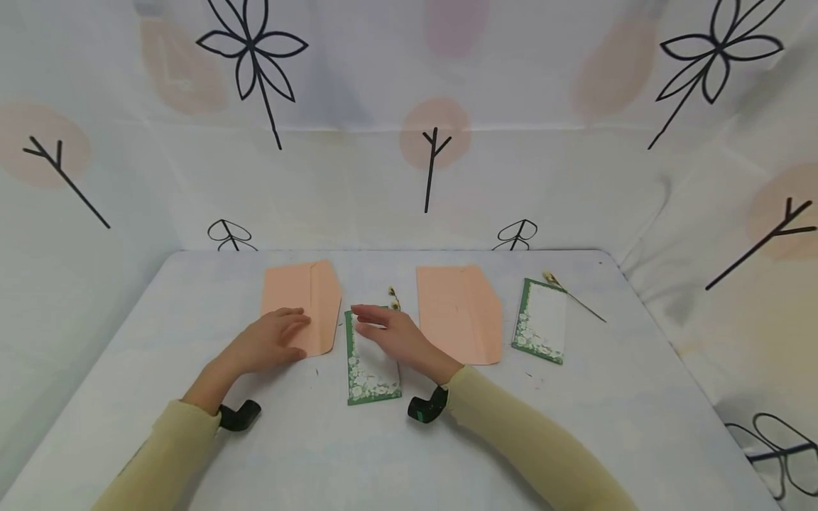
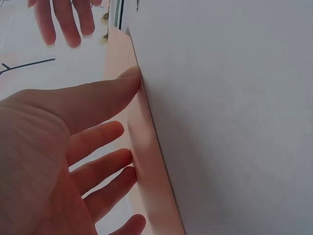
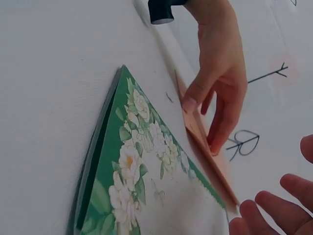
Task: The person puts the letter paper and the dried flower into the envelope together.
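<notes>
My left hand (image 1: 271, 344) rests over the near part of the left peach envelope (image 1: 324, 298), its fingers loosely bent. In the left wrist view the thumb's tip (image 2: 131, 74) touches the envelope's edge (image 2: 149, 156), with the other fingers spread over the paper. Just above a card with a green border and white flowers (image 1: 373, 372) hovers my right hand (image 1: 399, 335), fingers loosely extended and nothing held. The right wrist view shows the card's printed corner (image 3: 129, 161) close up, its layered edge visible. Part of the card's far half is hidden under that hand.
A second peach envelope (image 1: 456, 312) lies right of the right hand. Farther right is another green-bordered card (image 1: 540, 323), a thin dried flower stem (image 1: 578, 299) touching its top corner. A small dried flower sprig (image 1: 394, 301) shows behind the right hand. Patterned cloth (image 1: 345, 191) walls the white table.
</notes>
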{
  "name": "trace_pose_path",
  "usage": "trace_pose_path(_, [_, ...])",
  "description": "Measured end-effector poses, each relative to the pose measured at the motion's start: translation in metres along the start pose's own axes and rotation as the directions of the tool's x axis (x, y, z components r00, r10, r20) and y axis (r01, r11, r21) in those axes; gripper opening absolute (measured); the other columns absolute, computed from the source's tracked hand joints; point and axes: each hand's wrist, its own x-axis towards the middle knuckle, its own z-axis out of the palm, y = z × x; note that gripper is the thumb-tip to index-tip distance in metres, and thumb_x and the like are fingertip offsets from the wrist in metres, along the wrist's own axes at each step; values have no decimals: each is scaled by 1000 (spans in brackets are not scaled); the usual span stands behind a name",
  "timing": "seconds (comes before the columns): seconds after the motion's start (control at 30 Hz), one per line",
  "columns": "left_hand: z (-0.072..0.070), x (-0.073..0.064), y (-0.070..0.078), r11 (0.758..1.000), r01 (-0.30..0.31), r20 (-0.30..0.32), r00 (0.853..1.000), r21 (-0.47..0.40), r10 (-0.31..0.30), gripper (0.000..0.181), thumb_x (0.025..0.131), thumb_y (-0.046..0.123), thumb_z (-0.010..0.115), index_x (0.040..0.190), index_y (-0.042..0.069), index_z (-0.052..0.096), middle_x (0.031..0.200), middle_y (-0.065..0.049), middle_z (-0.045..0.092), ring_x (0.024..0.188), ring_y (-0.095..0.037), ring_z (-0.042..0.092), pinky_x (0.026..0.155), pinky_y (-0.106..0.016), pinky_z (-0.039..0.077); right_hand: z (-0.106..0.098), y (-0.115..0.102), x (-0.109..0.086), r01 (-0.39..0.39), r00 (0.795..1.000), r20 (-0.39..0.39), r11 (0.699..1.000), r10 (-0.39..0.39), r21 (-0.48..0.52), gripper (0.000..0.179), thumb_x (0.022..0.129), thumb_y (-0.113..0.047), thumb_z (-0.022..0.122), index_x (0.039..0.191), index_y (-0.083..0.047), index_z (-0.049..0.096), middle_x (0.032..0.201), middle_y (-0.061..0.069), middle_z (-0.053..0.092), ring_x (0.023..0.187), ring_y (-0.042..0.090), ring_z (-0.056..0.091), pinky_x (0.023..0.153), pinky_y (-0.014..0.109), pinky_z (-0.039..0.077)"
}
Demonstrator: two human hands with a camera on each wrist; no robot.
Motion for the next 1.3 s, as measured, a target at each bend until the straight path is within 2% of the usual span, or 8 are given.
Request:
trace_pose_path(0.17, [-4, 1, 6, 999, 15, 24, 1000, 43, -16, 64, 86, 26, 77, 140, 2, 53, 148, -23, 43, 137, -45, 37, 105, -61, 33, 8, -2, 14, 3, 1000, 7, 1000, -3, 6, 43, 101, -33, 58, 142, -21, 56, 142, -4, 56, 131, 16, 51, 104, 38, 41])
trace_pose_path(0.33, [-8, 2, 9, 997, 23, 33, 999, 67, -26, 67, 85, 27, 79, 140, 0, 52, 145, -25, 46, 133, -45, 41, 102, -61, 37, 15, -6, 29, 35, 999, 18, 999, -35, -27, 42, 100, -27, 60, 141, -21, 57, 140, -5, 57, 128, 13, 54, 100, 33, 45])
trace_pose_path(0.67, [-7, 8, 9, 993, 47, 39, 998, 106, -51, 68, 82, 28, 82, 139, 1, 54, 140, -22, 51, 127, -41, 49, 99, -59, 40, 22, -14, 54, 86, 995, 45, 995, -84, -48, 45, 97, -14, 64, 141, -19, 57, 142, 1, 56, 125, 20, 57, 92, 26, 49])
trace_pose_path(0.83, [-6, 10, 8, 992, 63, 47, 997, 111, -69, 69, 82, 29, 81, 140, 2, 54, 142, -22, 50, 128, -41, 49, 99, -60, 40, 25, -16, 62, 56, 997, 54, 996, -52, -71, 48, 94, -10, 67, 140, -21, 59, 142, 1, 55, 123, 21, 58, 91, 24, 49])
trace_pose_path(1.1, [-6, 9, 8, 990, 79, 49, 995, 120, -85, 72, 82, 29, 82, 141, 2, 52, 141, -21, 50, 126, -42, 50, 98, -61, 41, 32, -18, 70, 14, 999, 48, 987, -7, -162, 50, 92, -22, 72, 140, -24, 59, 142, -2, 55, 116, 16, 59, 88, 27, 48])
trace_pose_path(1.3, [-7, 8, 8, 991, 61, 43, 997, 122, -67, 71, 82, 30, 82, 140, 2, 53, 142, -22, 50, 127, -43, 50, 98, -60, 41, 36, -19, 74, -20, 998, 46, 970, 32, -242, 53, 90, -24, 75, 140, -22, 58, 143, -1, 54, 128, 18, 52, 100, 33, 43])
